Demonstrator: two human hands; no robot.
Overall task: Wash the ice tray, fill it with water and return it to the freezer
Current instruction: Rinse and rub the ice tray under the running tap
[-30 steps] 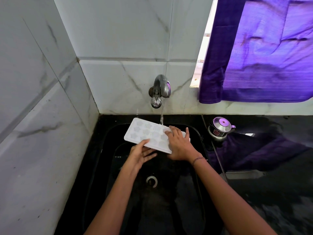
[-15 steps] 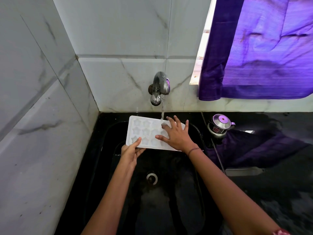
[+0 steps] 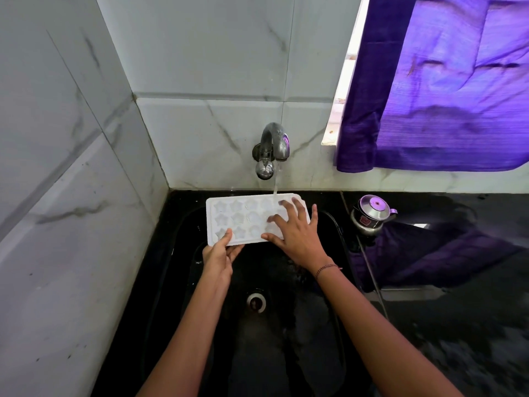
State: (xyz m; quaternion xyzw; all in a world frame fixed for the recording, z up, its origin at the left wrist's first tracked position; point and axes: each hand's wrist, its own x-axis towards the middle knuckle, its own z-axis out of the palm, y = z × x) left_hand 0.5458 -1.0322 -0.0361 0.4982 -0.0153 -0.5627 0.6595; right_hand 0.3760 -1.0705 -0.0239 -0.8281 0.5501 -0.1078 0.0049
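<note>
White plastic star-mould ice tray [image 3: 243, 217] is held over black sink [image 3: 329, 282], pinched at its near-left corner by left hand [image 3: 219, 257]. Right hand [image 3: 296, 233] is spread flat on its right end. Water is run from chrome tap [image 3: 272, 147] just beyond the right fingers.

No text, number or sign can be read — the only label, a small dark-and-red sticker [image 3: 364, 220] on the side of the steel pot [image 3: 373, 208], is too blurred to make out.

Daylight through purple curtain [image 3: 446, 81] (wide-angle edges bend); sink dim.
</note>
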